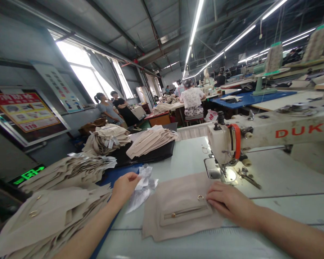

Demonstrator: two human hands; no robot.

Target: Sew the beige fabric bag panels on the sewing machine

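Observation:
A beige fabric panel (pixel 182 192) lies flat on the sewing table in front of me, with a zippered slot, a gold zipper pull (pixel 173 215) and a gold ring (pixel 200 197). My right hand (pixel 229 203) has its fingers closed on the panel's right edge, close to the sewing machine's needle area (pixel 226 174). Left of the panel, my left hand (pixel 125 187) pinches a bunch of whitish, see-through strips (pixel 145 181). The lower part of the strips rests on the table beside the panel. A pair of small metal snips (pixel 250 178) lies right of the needle plate.
Stacked beige panels (pixel 48 212) fill the left side, some with gold rings. Behind them are a bundled pile (pixel 108 138) and a fanned stack (pixel 151 142) on black material. The sewing machine (pixel 259 131) spans the right. Several people work or stand farther back.

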